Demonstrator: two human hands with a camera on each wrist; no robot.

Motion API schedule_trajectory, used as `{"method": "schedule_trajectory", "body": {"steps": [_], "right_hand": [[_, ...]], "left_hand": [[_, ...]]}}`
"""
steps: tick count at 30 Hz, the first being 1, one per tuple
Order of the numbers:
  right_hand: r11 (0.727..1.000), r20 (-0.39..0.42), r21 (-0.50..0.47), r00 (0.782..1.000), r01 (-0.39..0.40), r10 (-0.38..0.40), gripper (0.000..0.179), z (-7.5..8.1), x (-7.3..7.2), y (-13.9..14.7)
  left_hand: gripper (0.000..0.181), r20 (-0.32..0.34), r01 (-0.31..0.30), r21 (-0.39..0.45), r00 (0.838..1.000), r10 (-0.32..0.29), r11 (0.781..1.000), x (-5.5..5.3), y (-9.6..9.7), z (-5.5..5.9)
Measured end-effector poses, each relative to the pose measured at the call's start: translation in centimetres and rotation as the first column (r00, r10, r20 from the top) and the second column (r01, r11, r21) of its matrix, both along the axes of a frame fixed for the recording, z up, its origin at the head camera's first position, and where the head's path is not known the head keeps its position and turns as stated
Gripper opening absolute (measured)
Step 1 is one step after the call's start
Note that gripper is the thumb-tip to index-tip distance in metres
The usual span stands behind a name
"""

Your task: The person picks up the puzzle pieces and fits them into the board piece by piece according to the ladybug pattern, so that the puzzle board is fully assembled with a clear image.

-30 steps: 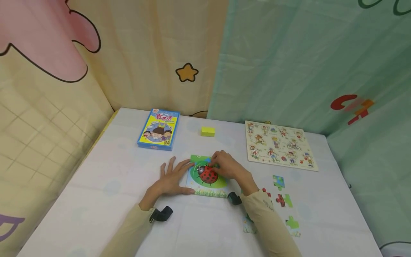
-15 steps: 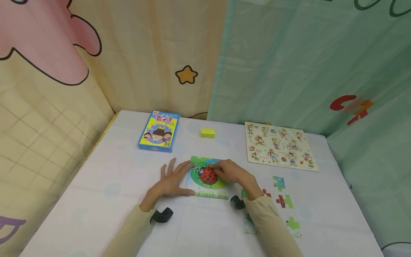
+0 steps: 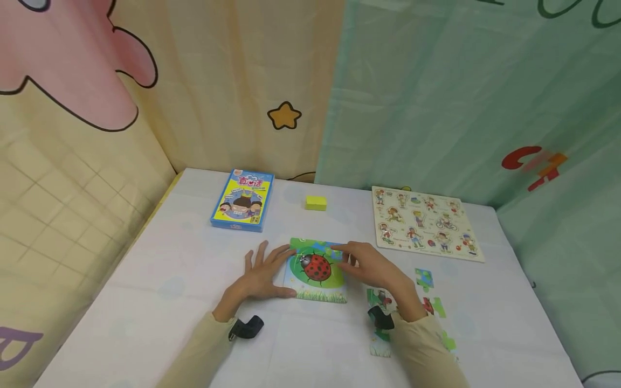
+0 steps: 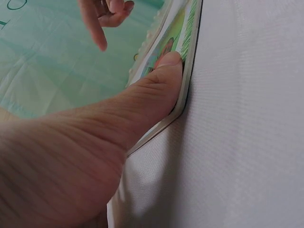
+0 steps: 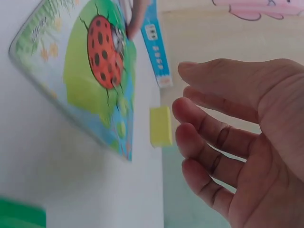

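Observation:
A ladybug puzzle board [image 3: 317, 291] lies flat on the white table in the head view. My left hand [image 3: 262, 277] rests along its left side with fingers spread. In the left wrist view the thumb [image 4: 147, 92] presses on the board's near corner. Just off the board's right edge is my right hand [image 3: 373, 267], its fingers loosely bent. The right wrist view shows nothing between its thumb and fingers [image 5: 190, 140]. Loose puzzle pieces [image 3: 424, 278] lie to the right, some hidden under the right wrist and sleeve.
Toward the back are a blue-and-yellow box [image 3: 242, 202], a small yellow block [image 3: 316, 203] and a wooden board with children figures [image 3: 427, 223]. Printed curtains [image 3: 436, 108] hang behind the table. A dark camera mount [image 3: 246, 327] sits at the left wrist.
My right hand has moved from the upper part of the ladybug picture rightward to the board's edge, and its fingers have loosened. The left hand has stayed in place on the board.

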State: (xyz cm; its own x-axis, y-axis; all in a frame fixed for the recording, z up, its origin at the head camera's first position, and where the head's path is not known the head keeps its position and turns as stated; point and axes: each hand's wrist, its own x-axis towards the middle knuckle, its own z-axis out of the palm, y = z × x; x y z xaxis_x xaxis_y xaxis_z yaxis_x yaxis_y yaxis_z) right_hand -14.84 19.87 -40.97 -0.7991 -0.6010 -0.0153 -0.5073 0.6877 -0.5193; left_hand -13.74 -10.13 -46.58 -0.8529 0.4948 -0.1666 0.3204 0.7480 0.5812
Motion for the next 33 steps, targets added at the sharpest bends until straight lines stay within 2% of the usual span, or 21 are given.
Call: {"method": "schedule_trajectory", "body": {"steps": [6, 14, 21, 24, 29, 33], "right_hand": [[0.996, -0.065, -0.031, 0.995, 0.080, -0.081, 0.043, 0.0, 1.3, 4.2], [0.964, 0.005, 0.069, 0.966, 0.256, -0.257, 0.049, -0.1, 2.9, 10.3], [0.935, 0.037, 0.081, 0.936, 0.346, -0.350, 0.032, 0.4, 3.6, 14.2], [0.927, 0.049, 0.085, 0.927, 0.367, -0.371, 0.032, 0.3, 3.7, 15.5], [0.916, 0.131, 0.112, 0.908, 0.385, -0.398, 0.047, -0.3, 4.1, 17.2], [0.906, 0.153, 0.134, 0.895, 0.402, -0.420, 0.058, -0.8, 4.4, 18.2]], "left_hand": [[0.099, -0.005, -0.004, -0.006, 1.000, 0.004, 1.000, -0.1, 0.0, 0.0], [0.099, 0.001, -0.003, -0.016, 1.000, 0.003, 1.000, -0.3, 0.2, 0.1], [0.098, -0.001, -0.011, 0.003, 1.000, 0.011, 1.000, 0.0, 0.1, -0.1], [0.098, 0.001, -0.013, 0.011, 1.000, 0.013, 1.000, 0.1, 0.1, -0.2], [0.098, 0.001, -0.012, 0.014, 1.000, 0.012, 1.000, 0.2, 0.1, -0.1], [0.097, -0.004, -0.007, 0.008, 1.000, 0.007, 1.000, 0.1, 0.1, 0.0]]}}
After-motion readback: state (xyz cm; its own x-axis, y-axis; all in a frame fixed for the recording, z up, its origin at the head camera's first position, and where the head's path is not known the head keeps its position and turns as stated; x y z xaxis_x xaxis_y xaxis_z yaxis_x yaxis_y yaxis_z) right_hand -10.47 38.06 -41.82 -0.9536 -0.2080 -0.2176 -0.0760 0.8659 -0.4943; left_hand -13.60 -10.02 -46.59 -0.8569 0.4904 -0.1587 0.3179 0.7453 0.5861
